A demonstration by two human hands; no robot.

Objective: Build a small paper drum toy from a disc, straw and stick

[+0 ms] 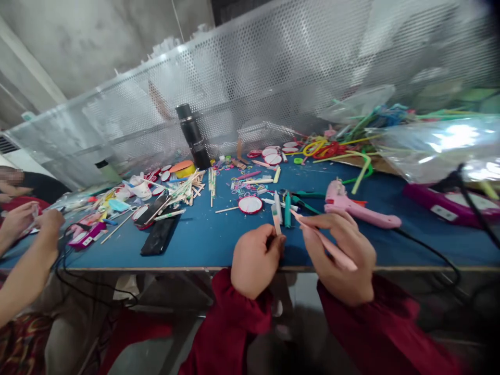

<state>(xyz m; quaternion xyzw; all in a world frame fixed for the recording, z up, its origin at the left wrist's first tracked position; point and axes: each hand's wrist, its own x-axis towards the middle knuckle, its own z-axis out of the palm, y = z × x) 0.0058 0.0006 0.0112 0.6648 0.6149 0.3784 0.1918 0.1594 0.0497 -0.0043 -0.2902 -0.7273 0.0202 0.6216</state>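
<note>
Near the table's front edge, my left hand (pixel 254 256) is closed, pinching a small flat stick (pixel 277 221) with a pale pinkish face and a darker patch at its upper end. My right hand (pixel 346 258) grips a pink pen (pixel 332 247) like a writer, its tip pointing up and left, a little right of the stick and apart from it. Just beyond lie a white marker (pixel 278 205), a teal marker (pixel 288 211) and a round white disc with a red rim (pixel 250 204). A pink glue gun (pixel 361 210) rests right of my right hand.
A black bottle (pixel 193 136) stands by the perforated metal screen (pixel 250 94). Wooden sticks (pixel 191 187) and a black phone (pixel 159 235) lie to the left. On the right are a purple power strip (pixel 449 205) and cables. A co-worker's hands (pixel 50 224) work at far left.
</note>
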